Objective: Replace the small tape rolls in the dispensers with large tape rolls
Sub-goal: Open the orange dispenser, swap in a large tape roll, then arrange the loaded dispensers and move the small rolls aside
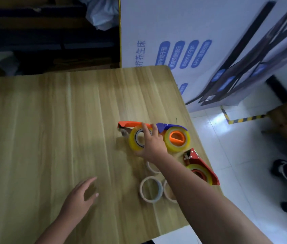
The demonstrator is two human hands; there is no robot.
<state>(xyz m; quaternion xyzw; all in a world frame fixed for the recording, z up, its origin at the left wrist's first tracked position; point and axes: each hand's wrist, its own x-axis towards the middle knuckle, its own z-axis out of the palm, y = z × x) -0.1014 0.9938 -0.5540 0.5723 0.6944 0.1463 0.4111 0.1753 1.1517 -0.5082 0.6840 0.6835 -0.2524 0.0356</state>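
Our right grip (152, 143) clasps a large yellow tape roll (132, 142), fingers over its far rim and thumb under its near edge, at the right end of the wooden counter (51, 120). The roll sits against an orange dispenser (130, 123); we cannot tell whether it is seated on the hub. Just to its right lies a blue dispenser (165, 126) with a second large roll (187, 140) on an orange core. Nearer the counter's right edge, a red dispenser (205, 164) carries a third yellow roll (194, 167). Three small, pale tape rolls (143, 194) lie flat beside and partly under our right forearm, near the red dispenser. Our left grip (79, 196) is released, fingers loosely spread above bare wood, well apart from the tape. A white printed board (174, 32) stands beyond the counter.
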